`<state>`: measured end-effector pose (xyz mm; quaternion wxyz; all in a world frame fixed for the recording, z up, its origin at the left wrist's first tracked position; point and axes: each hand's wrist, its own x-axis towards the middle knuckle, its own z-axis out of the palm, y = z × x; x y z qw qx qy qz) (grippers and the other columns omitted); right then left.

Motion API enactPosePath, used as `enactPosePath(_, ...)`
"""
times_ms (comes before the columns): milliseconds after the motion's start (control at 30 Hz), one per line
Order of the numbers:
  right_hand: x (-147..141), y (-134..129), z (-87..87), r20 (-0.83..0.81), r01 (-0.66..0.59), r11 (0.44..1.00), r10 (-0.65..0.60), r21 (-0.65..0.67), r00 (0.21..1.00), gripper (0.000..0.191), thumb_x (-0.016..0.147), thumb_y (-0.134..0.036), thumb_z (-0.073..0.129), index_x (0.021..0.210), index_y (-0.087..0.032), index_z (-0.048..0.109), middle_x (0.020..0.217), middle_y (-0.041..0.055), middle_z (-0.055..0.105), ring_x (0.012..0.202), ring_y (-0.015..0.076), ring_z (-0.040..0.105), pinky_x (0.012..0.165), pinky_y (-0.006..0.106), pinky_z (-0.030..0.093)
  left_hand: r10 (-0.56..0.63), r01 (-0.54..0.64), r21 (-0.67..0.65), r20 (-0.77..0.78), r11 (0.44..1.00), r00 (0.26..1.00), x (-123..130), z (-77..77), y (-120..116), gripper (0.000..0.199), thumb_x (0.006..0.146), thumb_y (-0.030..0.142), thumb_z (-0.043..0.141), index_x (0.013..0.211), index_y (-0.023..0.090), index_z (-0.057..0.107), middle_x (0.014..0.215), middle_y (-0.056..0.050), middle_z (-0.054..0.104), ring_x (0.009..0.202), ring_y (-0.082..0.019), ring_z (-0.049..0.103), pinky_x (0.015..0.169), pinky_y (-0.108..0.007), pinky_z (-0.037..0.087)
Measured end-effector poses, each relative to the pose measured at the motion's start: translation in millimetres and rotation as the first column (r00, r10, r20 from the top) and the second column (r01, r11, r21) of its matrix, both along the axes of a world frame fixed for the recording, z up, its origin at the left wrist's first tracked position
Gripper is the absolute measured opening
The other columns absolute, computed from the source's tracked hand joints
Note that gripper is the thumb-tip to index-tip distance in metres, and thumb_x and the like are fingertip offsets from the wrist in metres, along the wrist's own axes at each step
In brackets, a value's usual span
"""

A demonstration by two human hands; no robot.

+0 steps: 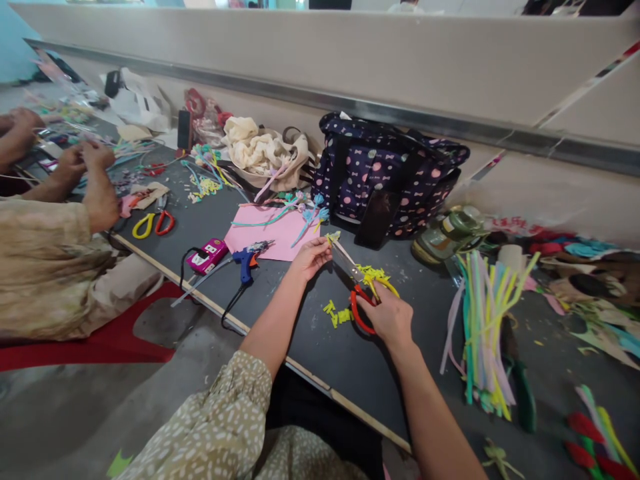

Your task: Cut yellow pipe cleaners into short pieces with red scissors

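My right hand (pixel 393 317) is closed around the handles of a pair of scissors (pixel 356 273), one loop red and the other yellow. The blades stand apart and point toward my left hand (pixel 313 257). Between the pinched fingers of that hand is a small yellow piece (pixel 333 237), whose exact kind I cannot make out. Below the scissors lie cut yellow bits (pixel 340 315) on the dark table, with a larger heap of yellow bits (pixel 375 273) behind the blades.
A pink sheet (pixel 270 230), a blue glue gun (pixel 246 261) and a magenta power strip (pixel 207 257) lie to the left. Behind stand a patterned bag (pixel 385 173) and a bottle (pixel 447 235). Fuzzy stems (pixel 483 333) are bundled at right. A co-worker's hands (pixel 90 160) work at far left.
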<state>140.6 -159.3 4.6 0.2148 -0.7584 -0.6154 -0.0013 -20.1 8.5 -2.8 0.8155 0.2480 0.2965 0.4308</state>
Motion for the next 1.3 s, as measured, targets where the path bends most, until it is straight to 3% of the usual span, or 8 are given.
enactPosePath(600, 3.6, -0.5, -2.8, 0.057, 0.02, 1.0, -0.02, 0.01, 0.998, 0.041, 0.079, -0.061, 0.047, 0.078, -0.021, 0.056, 0.064, -0.0018, 0.058, 0.059, 0.0123, 0.052, 0.052, 0.023, 0.026, -0.025, 0.029, 0.058, -0.059, 0.998, 0.998, -2.7, 5.5, -2.1, 0.021, 0.065, 0.02, 0.076, 0.078, 0.011, 0.062, 0.065, -0.001, 0.062, 0.054, -0.006, 0.054, 0.059, -0.02, 0.047)
enactPosePath(1033, 4.1, -2.6, 0.6, 0.132, -0.002, 0.999, -0.004, 0.048, 0.991, 0.042, 0.082, -0.06, 0.045, 0.082, -0.021, 0.058, 0.066, 0.0001, 0.059, 0.063, 0.0137, 0.053, 0.054, 0.025, 0.027, 0.008, -0.006, 0.035, -0.056, 0.999, 0.998, -2.1, 0.3, 1.6, 0.021, 0.065, 0.014, 0.074, 0.082, 0.011, 0.064, 0.068, -0.003, 0.066, 0.053, -0.007, 0.056, 0.054, -0.019, 0.048)
enactPosePath(1300, 4.0, -2.2, 1.0, 0.158, -0.01, 0.999, 0.002, 0.049, 0.987, 0.042, 0.082, -0.06, 0.047, 0.084, -0.019, 0.059, 0.065, 0.0001, 0.059, 0.06, 0.013, 0.052, 0.054, 0.025, 0.027, 0.015, -0.01, 0.062, -0.072, 0.998, 0.997, -3.5, 2.2, 2.2, 0.018, 0.068, 0.02, 0.073, 0.081, 0.011, 0.065, 0.069, -0.004, 0.067, 0.055, -0.007, 0.058, 0.056, -0.018, 0.05)
